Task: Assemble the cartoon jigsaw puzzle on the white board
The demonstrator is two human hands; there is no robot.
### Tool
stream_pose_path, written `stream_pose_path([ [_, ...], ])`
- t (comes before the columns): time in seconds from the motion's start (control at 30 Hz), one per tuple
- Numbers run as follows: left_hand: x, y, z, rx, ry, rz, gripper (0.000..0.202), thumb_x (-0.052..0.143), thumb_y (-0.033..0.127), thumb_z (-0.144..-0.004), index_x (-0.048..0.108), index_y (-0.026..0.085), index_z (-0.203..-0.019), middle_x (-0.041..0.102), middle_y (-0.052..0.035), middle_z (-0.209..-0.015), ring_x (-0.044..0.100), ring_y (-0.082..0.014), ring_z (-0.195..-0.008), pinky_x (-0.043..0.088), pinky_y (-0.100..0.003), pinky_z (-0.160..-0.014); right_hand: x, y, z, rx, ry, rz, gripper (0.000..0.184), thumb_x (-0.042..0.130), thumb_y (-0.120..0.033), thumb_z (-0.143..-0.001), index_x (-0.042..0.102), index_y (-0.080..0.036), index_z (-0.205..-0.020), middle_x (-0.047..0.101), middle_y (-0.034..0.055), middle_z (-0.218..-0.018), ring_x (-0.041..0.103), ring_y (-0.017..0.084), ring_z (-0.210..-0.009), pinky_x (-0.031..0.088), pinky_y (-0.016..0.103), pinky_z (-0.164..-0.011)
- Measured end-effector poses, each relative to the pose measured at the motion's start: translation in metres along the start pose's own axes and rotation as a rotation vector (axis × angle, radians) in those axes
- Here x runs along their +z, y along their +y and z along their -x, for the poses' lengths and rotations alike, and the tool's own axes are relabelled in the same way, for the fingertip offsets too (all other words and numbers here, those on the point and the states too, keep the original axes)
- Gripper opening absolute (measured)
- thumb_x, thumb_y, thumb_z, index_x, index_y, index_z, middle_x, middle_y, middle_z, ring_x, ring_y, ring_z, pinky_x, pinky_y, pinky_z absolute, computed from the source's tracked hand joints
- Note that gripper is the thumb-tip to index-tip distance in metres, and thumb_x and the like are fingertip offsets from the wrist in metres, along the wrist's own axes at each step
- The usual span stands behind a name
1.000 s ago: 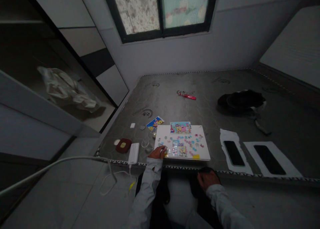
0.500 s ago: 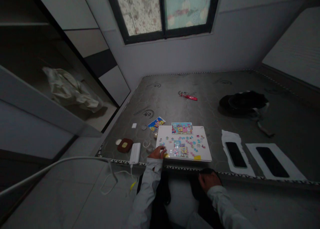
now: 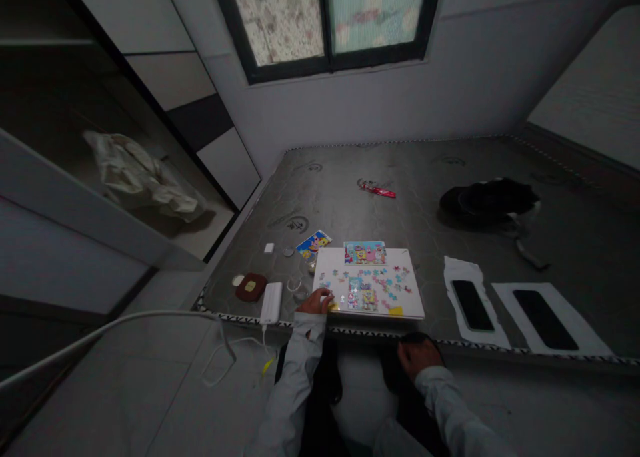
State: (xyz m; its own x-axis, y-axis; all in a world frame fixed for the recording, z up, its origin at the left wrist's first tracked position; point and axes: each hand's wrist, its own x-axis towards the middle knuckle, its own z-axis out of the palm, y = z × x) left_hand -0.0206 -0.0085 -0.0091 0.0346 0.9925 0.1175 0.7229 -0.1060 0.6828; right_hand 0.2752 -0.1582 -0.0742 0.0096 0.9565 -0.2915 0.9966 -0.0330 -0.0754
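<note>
White puzzle board [image 3: 370, 290] | left hand [image 3: 316, 302] fingers on pieces, grip unclear | right hand [image 3: 419, 357] curled, empty

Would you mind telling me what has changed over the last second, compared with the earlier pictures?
Nothing has visibly moved apart from a slight shift of the camera. The left hand stays at the near left corner of the white puzzle board, among the loose pieces, and the right hand remains below the mattress edge, on the knee.
</note>
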Motion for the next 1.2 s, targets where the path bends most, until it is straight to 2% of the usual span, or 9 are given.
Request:
stream_pose_path([
  [0.3, -0.002, 0.011, -0.001, 0.029, 0.002, -0.009, 0.021, 0.057, 0.033, -0.097, 0.072, 0.02, -0.105, 0.076, -0.0051, -0.11, 0.07, -0.0234, -0.103, 0.051, -0.031, -0.081, -0.003, 0.0, 0.001, -0.005, -0.015, -0.036, 0.053, 0.029, -0.033, -0.105, 0.079, -0.022, -0.093, 0.078, 0.0087, -0.095, 0.071, 0.021, -0.09, 0.038, 0.038, -0.094],
  [0.43, -0.001, 0.01, -0.002, -0.001, -0.024, -0.033, 0.019, 0.057, 0.029, -0.096, 0.071, 0.02, -0.105, 0.076, -0.0062, -0.11, 0.071, -0.0245, -0.101, 0.052, -0.033, -0.081, -0.003, -0.001, 0.002, 0.002, -0.007, -0.043, 0.053, 0.03, -0.032, -0.105, 0.079, -0.022, -0.091, 0.078, 0.0085, -0.094, 0.071, 0.021, -0.089, 0.038, 0.038, -0.094],
  [0.63, -0.007, 0.013, 0.003, 0.028, -0.033, -0.049, 0.03, 0.044, 0.032, -0.102, 0.072, 0.024, -0.108, 0.075, -0.0041, -0.114, 0.07, -0.0203, -0.106, 0.051, -0.029, -0.084, -0.004, -0.001, 0.002, -0.007, 0.003, -0.061, 0.053, 0.03, -0.033, -0.104, 0.079, -0.021, -0.089, 0.078, 0.0099, -0.093, 0.071, 0.021, -0.087, 0.038, 0.039, -0.091],
  [0.9, -0.008, 0.015, 0.003, 0.042, -0.012, -0.098, 0.03, 0.044, 0.028, -0.101, 0.072, 0.026, -0.109, 0.075, -0.0039, -0.114, 0.069, -0.019, -0.104, 0.05, -0.028, -0.084, -0.006, -0.001, 0.001, -0.01, 0.008, -0.065, 0.052, 0.031, -0.033, -0.104, 0.08, -0.021, -0.092, 0.078, 0.0103, -0.096, 0.07, 0.023, -0.091, 0.037, 0.04, -0.094],
  [1.1, -0.009, 0.015, 0.001, 0.032, -0.075, -0.107, 0.03, 0.045, 0.032, -0.101, 0.072, 0.032, -0.115, 0.073, -0.001, -0.122, 0.067, -0.0165, -0.113, 0.051, -0.026, -0.091, -0.005, 0.002, 0.001, -0.026, 0.008, -0.063, 0.053, 0.03, -0.034, -0.104, 0.08, -0.023, -0.091, 0.078, 0.0099, -0.095, 0.07, 0.024, -0.091, 0.038, 0.041, -0.092],
  [1.2, -0.006, 0.013, -0.004, 0.017, -0.121, -0.11, 0.029, 0.049, 0.03, -0.1, 0.073, 0.03, -0.117, 0.073, -0.0029, -0.122, 0.067, -0.0173, -0.113, 0.052, -0.027, -0.095, -0.003, 0.003, 0.0, -0.034, 0.011, -0.053, 0.052, 0.031, -0.034, -0.104, 0.079, -0.022, -0.089, 0.078, 0.01, -0.093, 0.07, 0.024, -0.089, 0.038, 0.041, -0.092],
])
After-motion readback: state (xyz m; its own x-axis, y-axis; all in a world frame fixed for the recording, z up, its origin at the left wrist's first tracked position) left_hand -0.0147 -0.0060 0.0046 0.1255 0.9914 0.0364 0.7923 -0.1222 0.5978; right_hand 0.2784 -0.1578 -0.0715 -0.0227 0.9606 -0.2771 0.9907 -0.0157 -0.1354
